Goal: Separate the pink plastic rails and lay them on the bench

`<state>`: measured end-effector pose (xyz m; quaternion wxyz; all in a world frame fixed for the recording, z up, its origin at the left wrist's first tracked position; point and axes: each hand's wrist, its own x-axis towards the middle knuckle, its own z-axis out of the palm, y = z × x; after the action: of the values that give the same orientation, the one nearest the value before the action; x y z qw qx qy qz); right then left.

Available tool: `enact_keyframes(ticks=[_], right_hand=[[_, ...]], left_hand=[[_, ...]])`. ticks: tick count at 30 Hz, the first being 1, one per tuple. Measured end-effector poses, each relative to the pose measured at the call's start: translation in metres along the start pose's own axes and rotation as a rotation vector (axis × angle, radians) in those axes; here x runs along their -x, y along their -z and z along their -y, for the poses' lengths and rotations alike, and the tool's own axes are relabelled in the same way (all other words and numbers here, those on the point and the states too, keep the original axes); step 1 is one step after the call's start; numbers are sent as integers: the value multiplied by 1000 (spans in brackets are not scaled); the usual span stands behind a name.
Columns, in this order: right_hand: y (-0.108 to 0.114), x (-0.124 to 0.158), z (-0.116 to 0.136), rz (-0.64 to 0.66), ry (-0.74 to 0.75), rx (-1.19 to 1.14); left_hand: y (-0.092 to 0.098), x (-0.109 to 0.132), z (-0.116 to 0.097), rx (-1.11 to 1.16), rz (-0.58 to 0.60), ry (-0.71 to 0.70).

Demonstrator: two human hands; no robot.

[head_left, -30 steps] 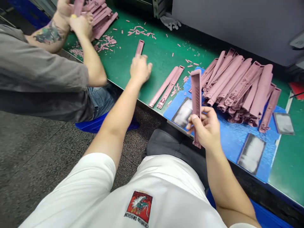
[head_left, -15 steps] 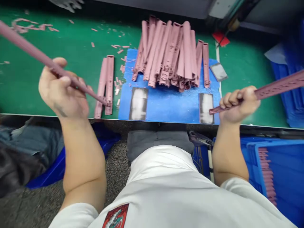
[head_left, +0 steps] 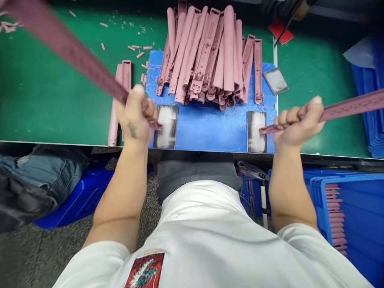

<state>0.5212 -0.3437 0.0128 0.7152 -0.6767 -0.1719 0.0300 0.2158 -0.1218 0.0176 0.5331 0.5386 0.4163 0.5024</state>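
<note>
My left hand (head_left: 136, 114) is closed round a long pink plastic strip (head_left: 81, 54), whose lower end lies over the left worn grey-and-white pad (head_left: 168, 127). The strip's far end rises out of the picture at the upper left. In my right hand (head_left: 297, 122) is another long pink plastic strip (head_left: 354, 105), its short end over the right worn pad (head_left: 257, 124). I cannot tell whether either end touches its pad. Both pads lie on a blue sheet (head_left: 211, 130). Behind them is a heap of pink plastic strips (head_left: 207, 56).
Two pink strips (head_left: 117, 104) lie on the green table (head_left: 75, 116), left of the sheet. Pink scraps (head_left: 140, 55) are scattered at the back. A grey block (head_left: 276, 81) sits at the sheet's right. A blue crate (head_left: 360, 208) of strips stands lower right; a person's leg shows lower left.
My left hand has moved right and turned over, bringing its strip's end from near the two loose strips to the left pad. My right hand keeps its strip over the right pad.
</note>
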Motion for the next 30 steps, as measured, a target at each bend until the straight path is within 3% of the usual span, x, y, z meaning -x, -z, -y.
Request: enact_keyframes(ticks=[2, 7, 11, 14, 17, 20, 24, 26, 28, 30], right_hand=[[-1, -2, 2, 44, -52, 78], [-5, -13, 1, 0, -8, 159], [-5, -19, -4, 64, -44, 243], [-7, -20, -5, 16, 7, 338], [0, -4, 0, 55, 30, 196], [6, 4, 2, 182, -93, -6], [-11, -35, -16, 134, -343, -44], [-19, -58, -28, 245, -453, 0], [-25, -72, -37, 344, -476, 11], [-27, -79, -43, 296, -432, -16]], left_hand=[[-3, -2, -1, 45, 0, 6], [-14, -6, -1, 176, -89, -90], [-22, -9, -2, 87, -42, -17], [-27, -14, 2, 58, -102, -81], [-19, -9, 5, 88, -71, -85], [-8, -8, 5, 99, 42, 45], [-14, -37, 12, 78, 91, 226], [-20, -51, 17, 66, 134, 320], [-26, -59, 20, 64, 133, 342], [-30, -64, 22, 69, 77, 295]])
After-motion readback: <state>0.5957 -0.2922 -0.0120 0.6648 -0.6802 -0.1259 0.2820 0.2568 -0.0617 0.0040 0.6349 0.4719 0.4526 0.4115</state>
